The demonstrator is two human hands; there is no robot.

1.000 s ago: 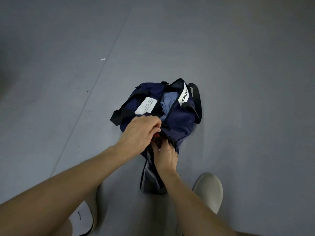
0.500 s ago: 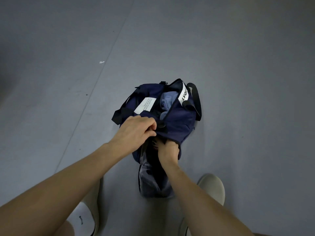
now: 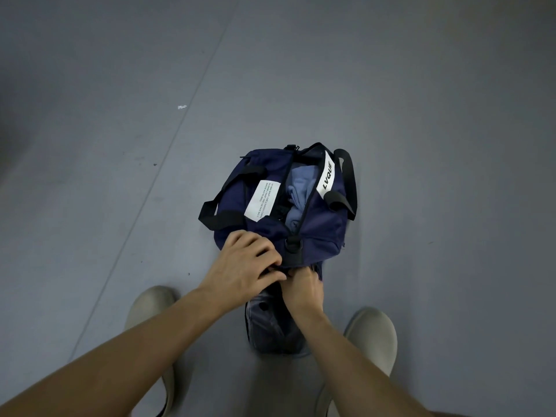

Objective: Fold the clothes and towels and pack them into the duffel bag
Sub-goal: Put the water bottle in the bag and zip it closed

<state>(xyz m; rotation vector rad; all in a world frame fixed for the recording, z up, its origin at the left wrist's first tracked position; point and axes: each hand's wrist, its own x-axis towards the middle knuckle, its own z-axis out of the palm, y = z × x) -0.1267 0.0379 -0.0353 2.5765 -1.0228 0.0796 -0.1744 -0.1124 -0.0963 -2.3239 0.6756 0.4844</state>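
Where the fingers [image 3: 264,254] of the left hand [image 3: 243,266] curl down over the near end of the duffel bag [image 3: 319,227], just below the middle of the frame, they and the thumb pinch a fold of its dark fabric; the right hand [image 3: 305,288] lies against it on the right side, its fingers tucked out of sight under that same end, so I cannot tell whether they grip anything; both forearms run in from the bottom corners.

Just above the hands a metal D-ring [image 3: 293,245] sits on a black tab; from it the zip opening runs up the frame, standing open, with folded blue cloth [image 3: 296,191] showing inside; a white printed label [image 3: 263,200] lies left of the opening and a white LVQUE band [image 3: 326,176] right of it; a black left strap [image 3: 222,206] and a black right strap [image 3: 350,182] loop out at the sides.

Below the hands a grey, shiny part of the bag [image 3: 270,326] reaches toward the bottom edge, between a pale left shoe [image 3: 150,308] and a pale right shoe [image 3: 373,335]; all of it rests on a grey floor [image 3: 421,115], where a thin seam [image 3: 167,142] slants across the left half and a white speck [image 3: 182,107] lies at upper left.
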